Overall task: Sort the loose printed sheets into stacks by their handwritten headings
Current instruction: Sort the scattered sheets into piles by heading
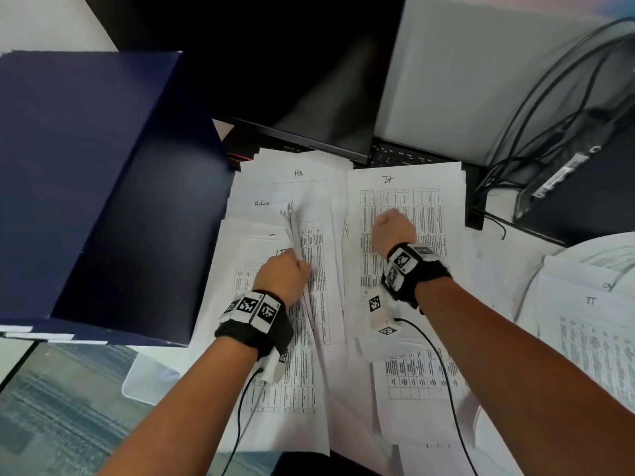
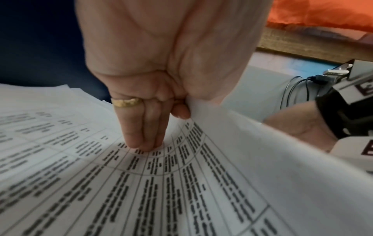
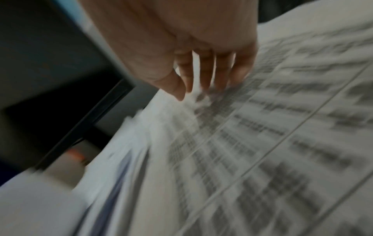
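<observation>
Printed table sheets cover the desk. My left hand [image 1: 283,271] pinches the edge of a few lifted sheets [image 1: 294,228] between thumb and forefinger [image 2: 180,111]. Its other fingers [image 2: 144,140] press on the printed sheet [image 2: 125,183] underneath. My right hand [image 1: 391,226] hovers with straight fingers [image 3: 206,75] at the sheet headed "IT" [image 1: 387,180]; the right wrist view is blurred by motion. Sheets headed "HR" [image 1: 299,173] and "Admin" [image 1: 262,203] lie at the back left. Another "IT" pile [image 1: 591,300] lies at the far right.
A large dark blue box [image 1: 103,187] stands close to the left of the papers. A laptop keyboard [image 1: 402,156] and dark screens sit behind them. Black cables [image 1: 536,108] and a device hang at the back right. A patterned table edge [image 1: 51,407] shows at the lower left.
</observation>
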Demonstrator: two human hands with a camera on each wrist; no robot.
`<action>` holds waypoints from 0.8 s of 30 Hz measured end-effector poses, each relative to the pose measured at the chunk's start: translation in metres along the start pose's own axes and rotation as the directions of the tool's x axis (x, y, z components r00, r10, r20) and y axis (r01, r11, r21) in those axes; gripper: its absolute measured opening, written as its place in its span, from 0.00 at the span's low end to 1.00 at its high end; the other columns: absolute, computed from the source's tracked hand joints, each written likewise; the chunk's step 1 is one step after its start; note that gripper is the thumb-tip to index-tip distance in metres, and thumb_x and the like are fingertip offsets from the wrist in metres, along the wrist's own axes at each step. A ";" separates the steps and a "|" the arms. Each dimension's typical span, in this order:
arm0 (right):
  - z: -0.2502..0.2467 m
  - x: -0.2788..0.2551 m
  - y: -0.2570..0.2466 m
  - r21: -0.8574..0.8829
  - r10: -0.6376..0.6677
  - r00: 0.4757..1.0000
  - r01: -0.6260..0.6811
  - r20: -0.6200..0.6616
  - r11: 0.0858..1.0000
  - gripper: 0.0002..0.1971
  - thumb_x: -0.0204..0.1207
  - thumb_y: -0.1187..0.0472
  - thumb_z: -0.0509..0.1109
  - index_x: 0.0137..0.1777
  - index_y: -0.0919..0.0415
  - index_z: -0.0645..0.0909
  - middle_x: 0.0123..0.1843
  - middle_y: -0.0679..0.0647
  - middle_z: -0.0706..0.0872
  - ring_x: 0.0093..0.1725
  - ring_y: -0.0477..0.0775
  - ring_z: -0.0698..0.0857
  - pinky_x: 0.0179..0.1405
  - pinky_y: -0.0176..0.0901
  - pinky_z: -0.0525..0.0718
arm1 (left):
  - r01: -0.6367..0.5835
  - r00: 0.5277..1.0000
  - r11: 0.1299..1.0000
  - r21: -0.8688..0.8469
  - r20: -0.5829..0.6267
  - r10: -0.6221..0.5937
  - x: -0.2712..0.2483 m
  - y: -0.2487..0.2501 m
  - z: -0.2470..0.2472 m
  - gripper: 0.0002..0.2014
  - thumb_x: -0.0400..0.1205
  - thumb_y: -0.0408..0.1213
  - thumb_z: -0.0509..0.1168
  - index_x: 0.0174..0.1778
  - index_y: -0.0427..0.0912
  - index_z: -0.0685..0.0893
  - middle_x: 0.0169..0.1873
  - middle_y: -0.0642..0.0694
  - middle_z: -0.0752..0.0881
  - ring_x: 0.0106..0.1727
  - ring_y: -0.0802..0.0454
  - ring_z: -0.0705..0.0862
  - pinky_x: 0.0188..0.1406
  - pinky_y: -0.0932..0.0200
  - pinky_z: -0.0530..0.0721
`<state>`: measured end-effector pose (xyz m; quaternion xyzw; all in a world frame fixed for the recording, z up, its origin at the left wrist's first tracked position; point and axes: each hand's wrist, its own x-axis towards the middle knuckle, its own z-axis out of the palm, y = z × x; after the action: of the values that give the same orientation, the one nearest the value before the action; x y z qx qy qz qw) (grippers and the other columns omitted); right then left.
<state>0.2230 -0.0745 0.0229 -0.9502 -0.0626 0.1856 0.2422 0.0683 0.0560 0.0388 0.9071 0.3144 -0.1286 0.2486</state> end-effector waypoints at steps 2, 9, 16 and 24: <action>-0.013 0.011 0.020 -0.018 0.170 0.979 -0.173 -0.110 0.985 0.16 0.81 0.59 0.60 0.65 0.64 0.74 0.64 0.62 0.79 0.61 0.62 0.80 0.60 0.56 0.82 | -0.006 1.000 1.000 0.014 -0.003 0.006 0.000 0.001 0.002 0.15 0.85 0.38 0.51 0.57 0.31 0.76 0.53 0.32 0.84 0.49 0.40 0.80 0.44 0.54 0.74; -0.041 0.028 0.064 0.051 0.447 0.864 -0.448 -0.232 0.893 0.29 0.71 0.61 0.70 0.71 0.62 0.65 0.69 0.65 0.73 0.68 0.65 0.74 0.67 0.57 0.73 | -0.032 0.999 0.995 0.097 0.005 0.032 0.007 0.004 0.008 0.16 0.86 0.40 0.51 0.58 0.31 0.76 0.54 0.32 0.84 0.54 0.35 0.82 0.47 0.52 0.76; -0.044 0.025 0.078 0.136 0.365 0.900 -0.341 -0.238 0.930 0.25 0.71 0.66 0.69 0.68 0.59 0.69 0.67 0.63 0.74 0.65 0.65 0.76 0.67 0.57 0.76 | -0.075 0.997 0.983 0.170 0.036 0.070 0.006 0.005 0.016 0.24 0.85 0.57 0.51 0.54 0.37 0.74 0.50 0.36 0.85 0.51 0.36 0.83 0.45 0.52 0.76; -0.051 0.004 0.097 0.485 0.233 0.947 -0.101 -0.219 0.869 0.22 0.75 0.73 0.61 0.68 0.58 0.71 0.50 0.53 0.81 0.46 0.55 0.80 0.44 0.43 0.77 | -0.097 0.991 0.954 0.284 0.113 0.067 -0.003 0.014 0.026 0.27 0.83 0.60 0.53 0.65 0.39 0.71 0.53 0.40 0.85 0.54 0.40 0.84 0.48 0.51 0.79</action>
<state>0.2491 -0.1807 0.0161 -0.8818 0.1008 0.0841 0.4531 0.0732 0.0313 0.0232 0.9381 0.2414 -0.2088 0.1344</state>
